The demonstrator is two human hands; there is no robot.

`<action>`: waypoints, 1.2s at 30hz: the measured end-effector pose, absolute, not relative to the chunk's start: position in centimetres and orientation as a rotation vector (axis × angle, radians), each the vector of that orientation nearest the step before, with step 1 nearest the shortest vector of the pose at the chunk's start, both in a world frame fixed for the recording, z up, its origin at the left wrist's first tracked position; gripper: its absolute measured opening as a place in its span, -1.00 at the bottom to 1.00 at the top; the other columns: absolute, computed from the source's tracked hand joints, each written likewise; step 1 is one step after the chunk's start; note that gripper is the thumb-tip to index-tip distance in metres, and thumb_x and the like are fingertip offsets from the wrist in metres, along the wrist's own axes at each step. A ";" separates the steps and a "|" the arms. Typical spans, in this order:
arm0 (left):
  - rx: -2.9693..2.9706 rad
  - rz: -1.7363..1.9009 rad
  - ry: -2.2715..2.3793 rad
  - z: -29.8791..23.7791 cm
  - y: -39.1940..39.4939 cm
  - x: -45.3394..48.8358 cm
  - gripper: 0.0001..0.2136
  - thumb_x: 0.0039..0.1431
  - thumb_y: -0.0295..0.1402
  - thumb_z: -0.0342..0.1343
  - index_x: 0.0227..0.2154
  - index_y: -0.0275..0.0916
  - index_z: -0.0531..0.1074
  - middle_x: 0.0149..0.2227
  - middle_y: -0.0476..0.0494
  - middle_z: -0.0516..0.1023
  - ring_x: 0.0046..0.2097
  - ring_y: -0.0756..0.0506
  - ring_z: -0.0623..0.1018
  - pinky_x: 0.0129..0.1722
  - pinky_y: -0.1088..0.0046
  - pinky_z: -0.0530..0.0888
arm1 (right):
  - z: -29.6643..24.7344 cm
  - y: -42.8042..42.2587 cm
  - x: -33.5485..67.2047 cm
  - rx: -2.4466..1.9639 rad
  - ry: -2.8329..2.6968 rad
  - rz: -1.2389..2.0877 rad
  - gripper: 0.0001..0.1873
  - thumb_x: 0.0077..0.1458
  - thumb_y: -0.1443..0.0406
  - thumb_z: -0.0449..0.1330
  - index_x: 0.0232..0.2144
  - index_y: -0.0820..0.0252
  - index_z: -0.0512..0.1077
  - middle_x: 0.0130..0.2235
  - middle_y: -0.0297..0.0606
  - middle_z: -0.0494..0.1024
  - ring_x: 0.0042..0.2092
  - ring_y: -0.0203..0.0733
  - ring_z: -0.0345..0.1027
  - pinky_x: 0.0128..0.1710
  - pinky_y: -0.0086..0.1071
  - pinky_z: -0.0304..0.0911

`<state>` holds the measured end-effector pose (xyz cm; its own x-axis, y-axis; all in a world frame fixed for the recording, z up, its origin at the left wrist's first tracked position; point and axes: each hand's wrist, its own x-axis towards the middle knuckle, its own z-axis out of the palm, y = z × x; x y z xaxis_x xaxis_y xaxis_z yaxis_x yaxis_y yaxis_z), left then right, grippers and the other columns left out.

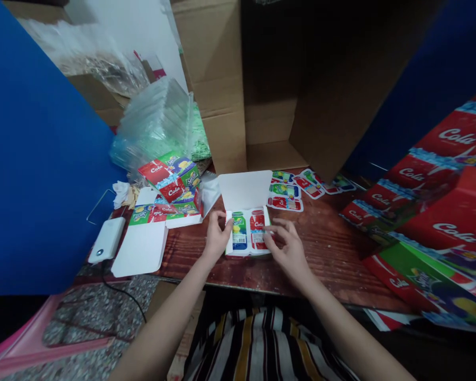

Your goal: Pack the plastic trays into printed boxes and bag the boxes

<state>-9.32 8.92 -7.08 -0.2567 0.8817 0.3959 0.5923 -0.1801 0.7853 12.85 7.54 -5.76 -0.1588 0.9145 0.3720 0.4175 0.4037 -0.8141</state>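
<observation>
A small white box (246, 193) lies open on the dark wooden table (325, 254), its lid flap standing up at the back. Inside sit a green can-shaped card and a red Cola can-shaped card (248, 232) side by side. My left hand (217, 236) grips the box's left edge with curled fingers. My right hand (286, 244) pinches at the box's right side, fingertips on the red card.
Loose can-shaped cards (297, 190) lie behind the box. Folded Cola and Sprite boxes (170, 182) pile at the left beside flat white blanks (140, 248), a white power bank (107, 239) and clear plastic bags (158, 119). Printed cartons (432, 211) stack at right; an open cardboard carton (269, 90) stands behind.
</observation>
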 end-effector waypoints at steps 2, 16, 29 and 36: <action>1.840 1.414 1.901 -6.3 8.6 -9.1 -0.82 0.18 -0.36 0.12 -0.17 -0.22 0.32 -0.17 -0.18 0.41 -0.09 -0.16 0.46 -0.06 0.21 0.44 | -6.0 7.8 12.7 -1.215 -1.686 0.711 -0.57 0.14 0.14 0.20 0.03 0.18 0.39 -0.01 -0.06 0.44 0.03 -0.02 0.36 0.03 -0.12 0.33; 2.950 0.626 0.996 -3.1 12.3 -6.6 -0.74 0.32 -0.43 -0.04 0.01 -0.25 0.42 0.14 -0.29 0.45 0.30 -0.20 0.28 0.22 0.05 0.34 | -6.4 7.0 12.1 -1.335 -1.479 0.900 -0.52 0.08 0.05 0.23 -0.07 0.27 0.51 -0.21 -0.13 0.48 -0.15 -0.05 0.40 -0.07 -0.18 0.32; 3.032 0.648 0.834 -4.0 13.1 -6.0 -0.78 0.35 -0.40 -0.08 -0.13 -0.27 0.46 0.01 -0.28 0.55 0.17 -0.16 0.46 0.12 0.19 0.50 | -6.2 6.6 12.1 -1.224 -1.361 1.016 -0.64 0.08 0.13 0.25 -0.13 0.21 0.56 -0.23 -0.20 0.46 -0.14 -0.11 0.35 -0.06 -0.25 0.30; 3.127 0.586 0.846 -3.9 12.9 -5.7 -0.79 0.33 -0.44 -0.07 -0.11 -0.29 0.45 0.00 -0.31 0.55 0.15 -0.19 0.48 0.09 0.19 0.51 | -6.6 6.3 11.7 -1.200 -1.305 1.048 -0.66 0.10 0.13 0.23 -0.12 0.17 0.56 -0.23 -0.22 0.45 -0.13 -0.12 0.35 -0.06 -0.25 0.32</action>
